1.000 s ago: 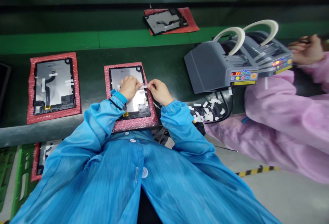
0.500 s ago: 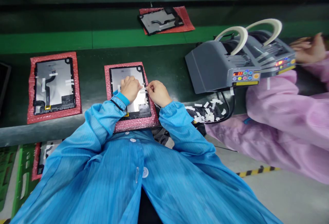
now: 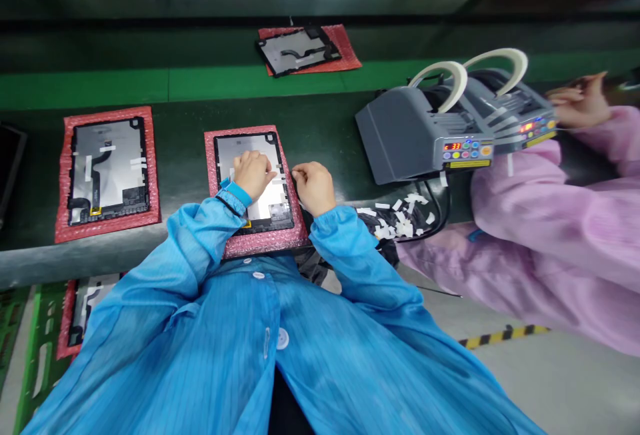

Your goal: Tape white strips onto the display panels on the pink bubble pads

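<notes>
A tablet screen panel (image 3: 271, 208), silver-backed with a black frame, lies on a red bubble-wrap sheet (image 3: 260, 244) at the bench's front edge. My left hand (image 3: 253, 175) rests on the panel's middle, thumb apart from the bent fingers; its palm side is hidden. Just off the panel's right edge, my right hand (image 3: 315, 187) has its thumb and fingertips pinched together. Whatever may be between those fingertips is too small to make out. Short white tape strips (image 3: 279, 178) show near the panel's right side.
Another screen panel (image 3: 120, 175) on red wrap lies left, and a third (image 3: 300, 52) at the back. Two grey tape dispensers (image 3: 415, 135) stand right, with loose tape pieces (image 3: 400, 223) before them. A co-worker's pink sleeve (image 3: 545, 222) and hand (image 3: 583, 102) are far right.
My right hand has drawn back slightly right from the panel's edge. My left hand stays on the panel, its thumb now farther from the right hand. The camera view has shifted slightly.
</notes>
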Demonstrator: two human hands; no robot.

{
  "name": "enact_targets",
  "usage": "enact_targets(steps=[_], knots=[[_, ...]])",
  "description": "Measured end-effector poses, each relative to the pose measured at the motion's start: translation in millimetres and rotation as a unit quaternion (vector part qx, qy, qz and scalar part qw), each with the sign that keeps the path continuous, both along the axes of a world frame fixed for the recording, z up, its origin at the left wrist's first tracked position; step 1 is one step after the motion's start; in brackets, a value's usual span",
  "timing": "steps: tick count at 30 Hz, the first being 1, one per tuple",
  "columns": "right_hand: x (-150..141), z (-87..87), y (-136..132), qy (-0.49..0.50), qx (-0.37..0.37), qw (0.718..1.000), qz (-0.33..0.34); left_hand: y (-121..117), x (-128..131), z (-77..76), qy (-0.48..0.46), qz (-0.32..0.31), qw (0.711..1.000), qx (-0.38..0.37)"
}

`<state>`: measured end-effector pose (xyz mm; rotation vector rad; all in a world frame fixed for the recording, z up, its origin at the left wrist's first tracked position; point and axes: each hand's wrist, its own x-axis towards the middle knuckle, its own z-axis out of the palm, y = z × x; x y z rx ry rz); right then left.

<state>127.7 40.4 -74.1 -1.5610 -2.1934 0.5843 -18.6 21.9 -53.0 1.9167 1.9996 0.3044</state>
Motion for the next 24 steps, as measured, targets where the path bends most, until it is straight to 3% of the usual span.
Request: enact_targets(steps=[5, 10, 15, 17, 20, 22, 24], knots=[[3, -6.7, -23, -0.048, 0.050, 0.995, 0.067, -10, -13, 10.7, 0.019, 0.043, 0.999, 0.013], [0, -2.1, -9, -0.006, 0.009, 0.999, -0.031, -52, -58, 25.5, 0.091, 0.222, 0.971, -0.026], [-14, 8.9, 4, 0.042, -0.130, 0.988, -0.076, -69, -70, 11.0, 0.090, 0.182, 0.977, -0.068], [-12, 13.0, 3, 0.152, -0.193, 0.968, -0.052, -67, -68, 4.8, 0.073, 0.167, 0.982, -0.051], [-11, 21.2, 1, 0.324, -0.265, 0.908, 0.015, -67, -75, 3.7, 0.006, 0.166, 0.986, -0.024], [-24, 28.9, 2, 0.393, -0.296, 0.869, 0.055, -71, -92, 9.7, -0.071, 0.201, 0.977, 0.007], [-55, 38.3, 7, 0.435, -0.335, 0.830, 0.093, -78, -124, 21.1, -0.148, 0.248, 0.956, 0.057]])
